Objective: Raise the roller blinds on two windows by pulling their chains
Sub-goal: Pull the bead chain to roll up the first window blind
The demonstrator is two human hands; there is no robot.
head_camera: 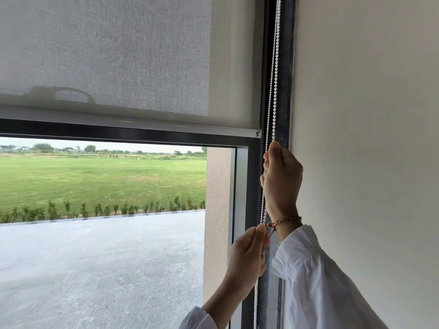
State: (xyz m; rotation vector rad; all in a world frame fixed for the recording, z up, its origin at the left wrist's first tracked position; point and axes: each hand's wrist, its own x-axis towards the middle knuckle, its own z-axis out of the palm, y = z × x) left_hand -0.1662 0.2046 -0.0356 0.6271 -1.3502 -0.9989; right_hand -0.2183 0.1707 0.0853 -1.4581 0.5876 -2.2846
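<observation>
Head view shows the roller blind [107, 55] filling the upper left of the frame, its bottom bar [133, 124] already up at the window's crossbar, with open glass below. At centre right, the right hand [281, 179] pinches the bead chain [274, 79] high up, and the left hand [247, 255] pinches it lower, both closed on it. I judge this blind partly raised; the second window is not visible.

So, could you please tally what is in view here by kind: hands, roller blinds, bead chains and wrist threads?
Hands: 2 (left hand, right hand)
Roller blinds: 1 (grey roller blind)
Bead chains: 1 (white bead chain, looped into two strands)
Wrist threads: 1 (red wrist thread)
Total: 5
</observation>
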